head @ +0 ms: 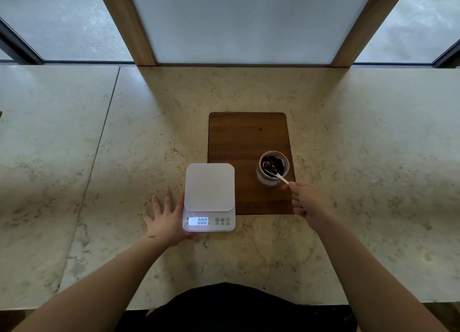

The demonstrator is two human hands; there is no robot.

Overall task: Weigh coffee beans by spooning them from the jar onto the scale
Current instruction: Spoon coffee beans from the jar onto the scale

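While my left hand [165, 221] lies flat by the scale [209, 187], my right hand [307, 201] holds the spoon [276, 172] in the jar [272, 168], ready to scoop beans [277, 163].

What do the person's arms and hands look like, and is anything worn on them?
Both forearms are bare, with no sleeves in view. The left hand and right hand wear no gloves, and I can make out no rings or watch. A small dark mark shows near the left wrist. A dark garment covers the torso.
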